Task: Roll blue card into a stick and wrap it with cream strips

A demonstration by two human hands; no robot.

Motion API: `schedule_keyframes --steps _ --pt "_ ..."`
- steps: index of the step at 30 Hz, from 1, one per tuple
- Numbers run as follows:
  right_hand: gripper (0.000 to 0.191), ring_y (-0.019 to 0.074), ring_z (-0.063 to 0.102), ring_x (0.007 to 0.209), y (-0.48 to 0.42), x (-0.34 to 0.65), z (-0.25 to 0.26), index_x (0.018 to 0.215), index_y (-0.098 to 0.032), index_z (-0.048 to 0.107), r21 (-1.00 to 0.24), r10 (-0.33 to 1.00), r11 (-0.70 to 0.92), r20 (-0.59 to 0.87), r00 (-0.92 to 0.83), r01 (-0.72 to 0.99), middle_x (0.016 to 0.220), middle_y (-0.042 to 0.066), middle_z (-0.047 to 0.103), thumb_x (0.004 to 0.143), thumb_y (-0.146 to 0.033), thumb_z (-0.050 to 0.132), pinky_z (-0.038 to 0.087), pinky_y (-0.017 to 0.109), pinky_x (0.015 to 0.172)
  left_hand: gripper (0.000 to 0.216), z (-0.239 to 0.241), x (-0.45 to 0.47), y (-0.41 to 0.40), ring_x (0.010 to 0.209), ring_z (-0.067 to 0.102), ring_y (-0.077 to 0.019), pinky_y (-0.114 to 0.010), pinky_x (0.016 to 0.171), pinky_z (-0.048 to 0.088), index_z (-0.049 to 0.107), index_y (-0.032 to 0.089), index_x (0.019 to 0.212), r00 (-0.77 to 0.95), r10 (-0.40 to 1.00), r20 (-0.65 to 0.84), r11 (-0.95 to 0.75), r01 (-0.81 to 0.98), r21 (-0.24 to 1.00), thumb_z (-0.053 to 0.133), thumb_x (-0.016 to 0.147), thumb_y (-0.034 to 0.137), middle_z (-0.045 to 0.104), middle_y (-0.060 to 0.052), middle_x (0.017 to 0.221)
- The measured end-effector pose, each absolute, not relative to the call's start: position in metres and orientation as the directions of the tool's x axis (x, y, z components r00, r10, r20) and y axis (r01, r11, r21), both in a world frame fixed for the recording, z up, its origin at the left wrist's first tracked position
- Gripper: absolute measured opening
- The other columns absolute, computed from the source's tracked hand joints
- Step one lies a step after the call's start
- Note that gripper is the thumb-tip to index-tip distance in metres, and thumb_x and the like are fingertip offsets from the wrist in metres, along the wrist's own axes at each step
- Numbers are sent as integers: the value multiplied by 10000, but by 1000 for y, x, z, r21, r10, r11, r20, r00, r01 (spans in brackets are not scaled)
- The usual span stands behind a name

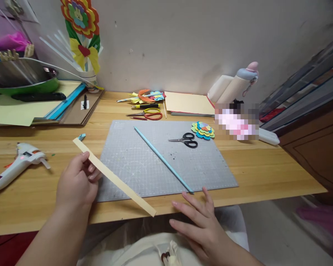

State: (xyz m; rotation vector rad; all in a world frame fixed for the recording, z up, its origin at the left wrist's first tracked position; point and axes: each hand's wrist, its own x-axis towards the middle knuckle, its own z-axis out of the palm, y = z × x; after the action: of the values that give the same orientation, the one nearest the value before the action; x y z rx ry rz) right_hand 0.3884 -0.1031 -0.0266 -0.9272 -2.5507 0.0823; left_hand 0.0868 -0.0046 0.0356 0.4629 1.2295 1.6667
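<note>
My left hand [77, 181] pinches a long cream paper strip [119, 181] that slants from upper left down to the table's front edge. My right hand [202, 221] is spread with its fingers apart at the front edge, fingertips close to the lower end of a thin light-blue paper stick [162, 159]. That stick lies diagonally across the grey cutting mat [133, 162]. Black scissors [186, 140] and a layered paper flower [202, 130] rest at the mat's far right.
A white glue gun [16, 162] lies at the left on the wooden table [266, 173]. Coloured paper sheets and a green-rimmed pan [22, 79] stack at the back left. Red-and-yellow scissors [151, 113], cream paper [188, 102] and a paper flower decoration [81, 22] stand by the wall.
</note>
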Motion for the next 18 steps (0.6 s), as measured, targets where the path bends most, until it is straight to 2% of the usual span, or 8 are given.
schedule_keyframes --steps 3,4,6,8,10,13,16,18 --pt "181 217 521 1102 -104 384 -23 869 -235 640 -323 694 709 480 -537 627 971 15 674 819 -75 571 108 503 1084 262 41 97 -7 374 271 -34 -149 348 179 363 160 550 -411 879 -240 6 -495 869 532 750 164 333 63 451" --pt "123 199 557 985 -103 381 -19 766 -219 610 -402 723 682 495 -482 611 852 8 648 822 -112 589 191 470 1050 259 43 102 -8 379 271 -35 -149 347 177 373 160 552 -394 887 -242 13 -501 865 542 749 175 335 62 456" --pt "202 172 559 829 -97 374 -7 664 -202 535 -629 810 586 455 -369 511 750 4 567 863 -223 566 344 406 920 254 45 114 -10 389 272 -39 -151 350 179 399 160 563 -343 913 -222 28 -490 871 561 754 201 347 60 467" --pt "213 170 567 822 -90 364 6 756 -208 550 -874 919 366 285 -273 319 811 26 567 918 -327 479 426 350 798 254 46 126 -11 407 278 -45 -155 361 195 426 160 571 -280 942 -184 38 -458 888 574 767 224 366 54 481" --pt "221 164 606 809 -81 351 17 981 -217 555 -994 965 20 -10 -262 110 899 46 610 918 -414 476 474 313 718 272 46 136 -11 432 284 -51 -158 381 213 434 160 569 -223 965 -138 38 -402 915 572 788 241 374 49 495" --pt "347 103 568 467 -72 335 24 918 -180 529 -918 840 -390 -326 -434 -66 684 10 636 832 -511 582 420 208 439 284 45 143 -11 467 297 -59 -160 414 233 426 165 581 -247 965 -89 9 -309 951 563 811 258 371 49 514" --pt "394 66 458 298 -67 326 21 745 -171 496 -850 795 -505 -392 -463 -149 497 -21 594 812 -549 584 276 151 310 254 43 147 -17 483 315 -68 -167 425 233 459 183 640 -292 954 -66 -4 -234 972 528 838 326 401 52 552" --pt "403 59 448 283 -65 323 19 751 -160 521 -840 818 -508 -400 -414 -193 484 -21 598 807 -554 585 264 141 296 268 40 152 -24 474 326 -72 -181 424 238 486 184 642 -179 978 -105 74 -168 983 567 807 379 419 52 547"
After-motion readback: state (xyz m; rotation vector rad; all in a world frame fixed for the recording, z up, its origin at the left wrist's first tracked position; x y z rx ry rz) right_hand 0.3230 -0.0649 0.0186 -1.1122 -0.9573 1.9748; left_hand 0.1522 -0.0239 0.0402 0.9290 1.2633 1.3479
